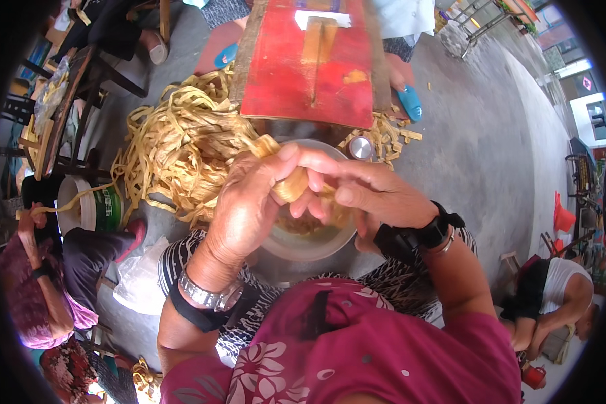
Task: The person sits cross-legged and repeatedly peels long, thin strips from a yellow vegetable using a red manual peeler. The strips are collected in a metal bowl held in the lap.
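Note:
My left hand (252, 202) grips a thick, flat roll of golden-tan strip (291, 186), with one end sticking up past the thumb. My right hand (384, 194) is beside it, fingers bent and meeting the left fingertips. Blurred tan strip (337, 204) shows under my right thumb. Both hands are above a pale round basin (313, 252), partly hidden by them, with tan pieces inside. A large heap of loose golden strips (182, 146) lies on the floor to the left of the basin.
Ahead stands a red-topped wooden bench (283, 76) with a tan block on it. A metal-lidded container (361, 148) and cut tan pieces (396, 136) are at its right. Left are a white-green bucket (88, 202), plastic bag (141, 278) and a seated person (45, 288); another person (560, 293) bends at right.

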`<state>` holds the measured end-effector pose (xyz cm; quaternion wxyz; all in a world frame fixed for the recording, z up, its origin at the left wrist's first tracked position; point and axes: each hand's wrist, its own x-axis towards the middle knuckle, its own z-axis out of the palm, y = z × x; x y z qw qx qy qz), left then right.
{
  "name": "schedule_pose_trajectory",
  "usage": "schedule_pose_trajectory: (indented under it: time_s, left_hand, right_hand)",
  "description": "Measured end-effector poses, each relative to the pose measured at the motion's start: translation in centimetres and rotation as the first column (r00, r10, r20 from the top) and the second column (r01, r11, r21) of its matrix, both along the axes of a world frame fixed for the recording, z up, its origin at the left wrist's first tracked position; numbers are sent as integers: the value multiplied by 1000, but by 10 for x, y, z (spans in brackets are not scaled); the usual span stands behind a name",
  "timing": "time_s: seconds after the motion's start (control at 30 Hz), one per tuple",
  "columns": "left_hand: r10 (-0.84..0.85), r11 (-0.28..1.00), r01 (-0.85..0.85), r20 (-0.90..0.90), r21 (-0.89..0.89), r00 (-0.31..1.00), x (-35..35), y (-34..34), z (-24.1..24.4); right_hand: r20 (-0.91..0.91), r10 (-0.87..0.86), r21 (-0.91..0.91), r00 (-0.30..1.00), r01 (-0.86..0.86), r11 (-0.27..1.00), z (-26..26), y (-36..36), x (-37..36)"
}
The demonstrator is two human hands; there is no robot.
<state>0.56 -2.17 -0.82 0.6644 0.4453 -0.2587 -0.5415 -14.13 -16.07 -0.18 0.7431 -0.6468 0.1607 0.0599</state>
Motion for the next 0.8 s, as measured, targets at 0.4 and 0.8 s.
schedule_pose_trajectory:
  time_s: [0.4, 0.8]
  left_hand:
    - [97, 950, -165, 253, 265, 963, -14, -15, -6]
    - [300, 954, -301, -64, 7, 952, 27, -7, 12]
  right_hand:
    - [219, -94, -402, 971, 177, 898, -29, 9, 3]
    - [225, -133, -481, 965, 229, 846, -1, -23, -7]
